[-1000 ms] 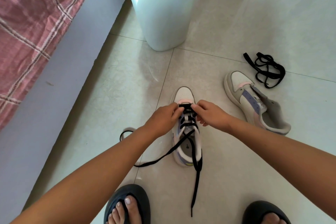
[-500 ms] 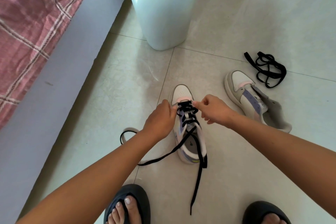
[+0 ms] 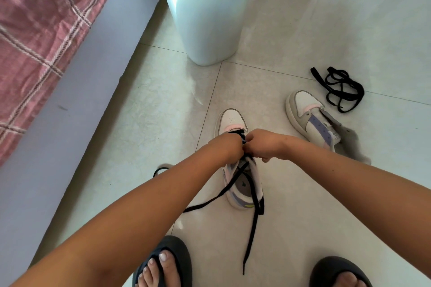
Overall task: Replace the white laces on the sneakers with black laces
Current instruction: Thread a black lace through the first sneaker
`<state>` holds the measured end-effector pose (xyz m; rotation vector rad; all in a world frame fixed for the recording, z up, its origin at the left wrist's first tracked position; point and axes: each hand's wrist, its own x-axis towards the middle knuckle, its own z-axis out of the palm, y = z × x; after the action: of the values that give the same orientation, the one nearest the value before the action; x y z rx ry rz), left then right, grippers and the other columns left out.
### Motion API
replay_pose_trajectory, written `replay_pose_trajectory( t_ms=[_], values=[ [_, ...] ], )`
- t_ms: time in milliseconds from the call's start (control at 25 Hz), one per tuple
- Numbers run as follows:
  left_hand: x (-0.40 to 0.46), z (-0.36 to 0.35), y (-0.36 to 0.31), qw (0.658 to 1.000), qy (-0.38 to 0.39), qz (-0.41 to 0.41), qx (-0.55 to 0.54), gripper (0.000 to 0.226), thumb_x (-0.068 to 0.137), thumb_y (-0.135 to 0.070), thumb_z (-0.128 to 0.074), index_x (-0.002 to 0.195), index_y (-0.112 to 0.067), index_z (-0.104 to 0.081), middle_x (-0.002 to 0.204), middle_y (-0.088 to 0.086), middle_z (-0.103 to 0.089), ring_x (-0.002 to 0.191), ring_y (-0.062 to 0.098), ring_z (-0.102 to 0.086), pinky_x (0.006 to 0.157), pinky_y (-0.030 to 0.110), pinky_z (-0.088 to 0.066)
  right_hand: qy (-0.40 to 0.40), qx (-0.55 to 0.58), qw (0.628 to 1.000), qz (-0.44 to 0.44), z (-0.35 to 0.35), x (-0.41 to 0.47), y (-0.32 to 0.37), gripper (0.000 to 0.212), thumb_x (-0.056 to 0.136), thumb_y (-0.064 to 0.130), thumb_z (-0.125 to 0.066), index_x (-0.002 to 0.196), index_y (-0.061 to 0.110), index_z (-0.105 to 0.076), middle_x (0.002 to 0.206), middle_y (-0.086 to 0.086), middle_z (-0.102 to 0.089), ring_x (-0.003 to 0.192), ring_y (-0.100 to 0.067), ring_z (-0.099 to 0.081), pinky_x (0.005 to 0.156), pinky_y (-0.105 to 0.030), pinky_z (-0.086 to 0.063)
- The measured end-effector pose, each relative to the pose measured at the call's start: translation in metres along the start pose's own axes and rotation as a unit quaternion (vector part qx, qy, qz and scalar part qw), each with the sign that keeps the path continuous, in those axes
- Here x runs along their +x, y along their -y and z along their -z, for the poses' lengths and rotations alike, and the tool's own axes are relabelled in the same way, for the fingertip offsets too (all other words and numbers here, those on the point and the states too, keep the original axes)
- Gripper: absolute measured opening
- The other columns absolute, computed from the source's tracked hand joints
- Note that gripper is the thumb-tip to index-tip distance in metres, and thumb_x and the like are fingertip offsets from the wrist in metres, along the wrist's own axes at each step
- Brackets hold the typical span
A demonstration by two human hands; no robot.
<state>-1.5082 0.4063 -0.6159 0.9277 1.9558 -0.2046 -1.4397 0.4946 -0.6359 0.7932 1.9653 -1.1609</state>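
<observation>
Both hands — left hand (image 3: pixel 227 148), right hand (image 3: pixel 264 144) — curled, pinching black lace (image 3: pixel 240 134) over sneaker (image 3: pixel 233 119).

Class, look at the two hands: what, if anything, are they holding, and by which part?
Both the left hand and right hand pinch the black lace at the sneaker's lower eyelets, near the toe; the exact grip point is hidden.

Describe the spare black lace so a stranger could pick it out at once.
Start at the white bin with the blue liner, then look right along the tiled floor to the unlaced sneaker. Just beyond its toe lies the spare black lace, a loose tangled heap, threaded through no shoe and touched by neither hand.
</observation>
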Motion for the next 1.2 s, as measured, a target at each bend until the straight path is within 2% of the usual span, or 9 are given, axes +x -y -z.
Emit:
replay_pose_trajectory(
  t_ms=[120,280,480,640,760,880,1040,1120,1200],
  values=[
    [-0.007,-0.002,0.005,0.999,-0.027,-0.028,-0.037,0.027,0.098,-0.014,-0.041,0.116,-0.001,-0.055,0.109,0.019,-0.062,0.092,0.03,-0.061,0.078,0.034,-0.048,-0.001,0.084,0.996,0.032,-0.001,-0.005,-0.01,0.029,0.094,0.012,-0.047,0.066,0.015,-0.038,0.06,-0.001,-0.035,0.054,-0.014,-0.029,0.05,-0.024,-0.03],
    [-0.004,-0.013,0.009,0.996,-0.086,0.006,0.022,0.021,0.095,-0.019,-0.044,0.108,-0.007,-0.057,0.11,0.012,-0.061,0.091,0.026,-0.058,0.07,0.031,-0.042,-0.091,0.071,0.992,0.051,-0.01,-0.004,-0.011,0.04,0.088,0.013,-0.053,0.055,0.017,-0.031,0.053,0.001,-0.032,0.045,-0.011,-0.028,0.044,-0.02,-0.027],
    [0.026,-0.005,-0.014,0.991,0.034,0.057,0.12,0.045,0.09,-0.014,-0.058,0.133,-0.012,-0.046,0.129,0.003,-0.053,0.116,0.023,-0.053,0.091,0.033,-0.045,-0.116,-0.008,0.993,0.012,-0.012,-0.003,-0.008,0.024,0.086,0.01,-0.048,0.063,0.008,-0.046,0.057,-0.006,-0.046,0.047,-0.018,-0.039,0.042,-0.024,-0.034],
    [0.022,-0.004,0.004,0.996,0.0,-0.044,0.081,0.019,0.093,-0.013,-0.051,0.11,-0.008,-0.058,0.078,0.004,-0.055,0.065,0.017,-0.055,0.067,0.029,-0.045,-0.106,0.088,0.99,0.034,-0.015,-0.003,-0.015,0.03,0.091,0.015,-0.052,0.063,0.012,-0.041,0.061,-0.004,-0.043,0.052,-0.017,-0.04,0.046,-0.024,-0.039],
    [0.009,-0.017,0.031,0.988,-0.089,-0.126,-0.03,0.018,0.097,-0.018,-0.039,0.094,-0.008,-0.054,0.077,0.0,-0.047,0.073,0.02,-0.048,0.062,0.027,-0.035,-0.148,0.089,0.982,0.076,-0.023,-0.004,-0.02,0.027,0.091,0.011,-0.049,0.065,0.013,-0.043,0.063,-0.003,-0.046,0.054,-0.016,-0.044,0.05,-0.025,-0.043],
    [0.004,-0.037,0.048,0.956,-0.171,-0.179,-0.159,0.015,0.095,-0.017,-0.044,0.082,-0.012,-0.047,0.068,-0.004,-0.046,0.066,0.015,-0.046,0.055,0.025,-0.03,-0.185,0.131,0.966,0.127,-0.028,-0.006,-0.026,0.023,0.092,0.008,-0.049,0.069,0.009,-0.048,0.063,-0.003,-0.05,0.052,-0.013,-0.051,0.047,-0.02,-0.049],
    [0.003,-0.068,0.081,0.889,-0.29,-0.09,-0.343,0.016,0.094,-0.017,-0.048,0.078,-0.016,-0.048,0.061,-0.007,-0.047,0.054,0.003,-0.04,0.05,0.013,-0.032,-0.244,0.331,0.906,0.097,-0.018,-0.012,-0.063,0.024,0.09,-0.003,-0.047,0.067,0.005,-0.048,0.067,-0.009,-0.049,0.05,-0.013,-0.059,0.066,-0.038,-0.056],
    [0.001,-0.075,0.095,0.894,-0.29,-0.063,-0.336,0.02,0.095,-0.02,-0.047,0.075,-0.021,-0.046,0.06,-0.007,-0.048,0.053,0.005,-0.04,0.049,0.013,-0.031,-0.264,0.247,0.93,0.06,-0.011,-0.018,-0.081,0.022,0.09,0.002,-0.05,0.068,0.004,-0.051,0.069,-0.008,-0.054,0.054,-0.014,-0.059,0.071,-0.043,-0.055],
    [0.004,-0.067,0.091,0.909,-0.285,-0.091,-0.291,0.023,0.094,-0.02,-0.048,0.072,-0.022,-0.044,0.062,-0.005,-0.05,0.054,0.007,-0.041,0.05,0.015,-0.031,-0.241,0.183,0.949,0.085,-0.012,-0.017,-0.072,0.023,0.092,0.014,-0.053,0.07,0.008,-0.054,0.069,-0.005,-0.057,0.056,-0.011,-0.057,0.061,-0.031,-0.056]
  ],
)
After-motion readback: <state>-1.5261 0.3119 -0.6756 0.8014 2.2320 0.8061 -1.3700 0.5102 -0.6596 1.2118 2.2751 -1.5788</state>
